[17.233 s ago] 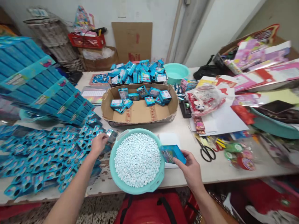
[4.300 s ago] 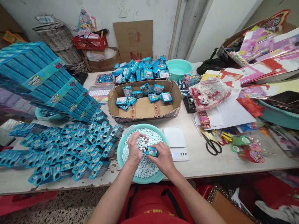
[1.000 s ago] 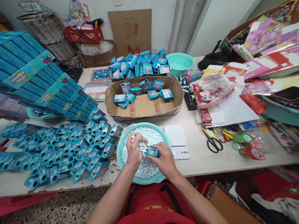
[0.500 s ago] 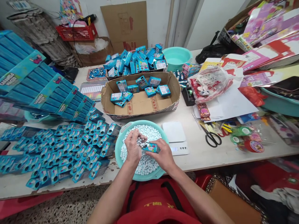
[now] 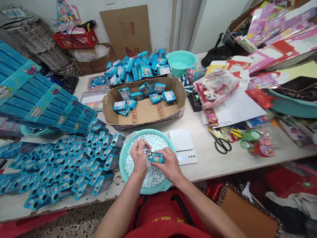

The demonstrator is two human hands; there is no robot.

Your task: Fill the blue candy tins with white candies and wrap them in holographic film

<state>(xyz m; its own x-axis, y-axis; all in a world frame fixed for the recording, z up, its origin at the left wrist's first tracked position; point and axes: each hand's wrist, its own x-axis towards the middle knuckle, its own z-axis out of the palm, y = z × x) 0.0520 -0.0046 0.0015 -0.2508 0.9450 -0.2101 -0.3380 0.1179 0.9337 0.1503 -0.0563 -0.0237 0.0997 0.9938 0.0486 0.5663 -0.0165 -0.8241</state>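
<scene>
Over a turquoise basin (image 5: 122, 172) full of small pale blue and white round candies (image 5: 155, 178), both my hands work close together. My right hand (image 5: 171, 165) grips a small blue candy box (image 5: 157, 157) by its right end, label side up. The box lies sideways, its left end against the fingers of my left hand (image 5: 138, 158). That hand is cupped and closed round several candies, partly visible between the fingers. Left of the basin, many similar blue boxes (image 5: 95, 175) stand in rows with round holes showing in their tops.
Behind the basin is a cardboard tray (image 5: 146, 114) with several blue boxes; a fuller carton (image 5: 145, 71) stands beyond it. A white scale (image 5: 182, 140) sits right of the basin, with scissors (image 5: 221, 145) farther right. Stacked blue flattened cartons (image 5: 44, 96) lean in from the left.
The candy box has moved against my left hand's fingers and its label now faces up more fully. The whole view has shifted slightly, with the table things appearing farther left.
</scene>
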